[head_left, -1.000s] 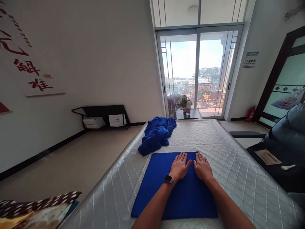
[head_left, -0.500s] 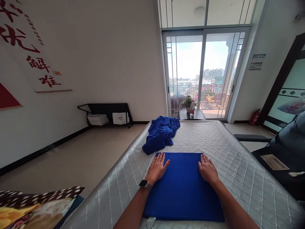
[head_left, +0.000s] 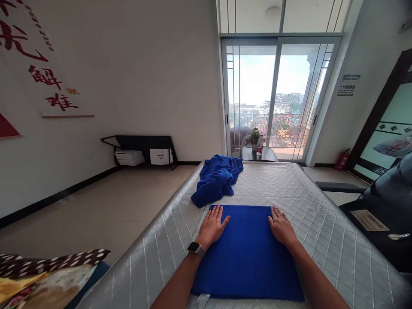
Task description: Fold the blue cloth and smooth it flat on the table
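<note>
A flat blue cloth (head_left: pixel 246 253), squared into a rectangle, lies on a silver-grey quilted mattress (head_left: pixel 325 240). My left hand (head_left: pixel 212 225) rests palm down on its far left corner, fingers stretched out and the thumb apart. At the far right corner, my right hand (head_left: pixel 280 225) lies flat with its fingers extended along the edge. A watch (head_left: pixel 195 247) is on my left wrist. Past the cloth's far left corner is a crumpled blue cloth (head_left: pixel 219 178), which neither hand touches.
Folded fabrics (head_left: pixel 54 279) are piled at the lower left. Beyond the mattress stands a small dark table (head_left: pixel 249 155) with a bottle (head_left: pixel 259 146) and a potted plant (head_left: pixel 253 137). A black chair (head_left: pixel 370 219) is on the right. A low black rack (head_left: pixel 143 143) lines the left wall.
The view has shifted slightly. Both hands stay flat at the far corners of the blue cloth, and the crumpled cloth has not moved on the mattress.
</note>
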### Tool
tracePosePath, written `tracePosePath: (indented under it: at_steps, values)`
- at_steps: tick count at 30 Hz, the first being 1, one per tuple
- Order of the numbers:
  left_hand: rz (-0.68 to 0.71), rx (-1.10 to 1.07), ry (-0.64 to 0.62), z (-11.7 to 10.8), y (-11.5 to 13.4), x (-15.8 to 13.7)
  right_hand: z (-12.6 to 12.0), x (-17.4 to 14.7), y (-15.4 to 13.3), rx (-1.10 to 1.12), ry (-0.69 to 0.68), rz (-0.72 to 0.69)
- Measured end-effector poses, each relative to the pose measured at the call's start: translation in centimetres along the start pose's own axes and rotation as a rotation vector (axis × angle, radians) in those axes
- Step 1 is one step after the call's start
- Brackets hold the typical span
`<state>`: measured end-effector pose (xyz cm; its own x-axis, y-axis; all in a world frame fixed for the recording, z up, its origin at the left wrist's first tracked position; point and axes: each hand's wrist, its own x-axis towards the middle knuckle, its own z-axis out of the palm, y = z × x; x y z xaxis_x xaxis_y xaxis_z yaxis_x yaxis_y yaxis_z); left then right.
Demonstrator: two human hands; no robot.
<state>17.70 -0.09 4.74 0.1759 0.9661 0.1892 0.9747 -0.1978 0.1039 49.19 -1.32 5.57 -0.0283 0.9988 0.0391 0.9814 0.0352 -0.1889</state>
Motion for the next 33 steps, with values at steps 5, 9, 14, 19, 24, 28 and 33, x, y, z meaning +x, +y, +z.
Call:
tracePosePath:
  at_steps: [5,9,14,19,24,28,33]
  values:
    - [0.007,0.018,0.017,0.1,-0.1,-0.1,0.1,0.1,-0.1,-0.012,-0.002,0.009]
    - [0.021,0.004,0.036,0.1,0.1,-0.3,-0.2,0.0,-0.3,-0.008,-0.017,0.026]
    - [0.013,0.008,-0.003,-0.1,0.0,-0.2,-0.2,-0.1,-0.5,0.024,-0.016,0.056]
    - [-0.051,0.074,-0.103,-1.0,0.7,1.0,0.2,-0.3,-0.7,0.027,0.031,0.061]
    - [0.087,0.028,0.031,-0.3,8.5,2.2,0.3,-0.4,-0.6,0.047,0.047,0.056]
    - [0.372,-0.147,0.046,1.6,16.6,3.1,0.6,-0.5,-0.2,-0.005,0.056,0.027]
    - [0.427,-0.196,0.061,2.4,18.6,4.0,0.8,-0.4,0.1,-0.038,0.06,0.015]
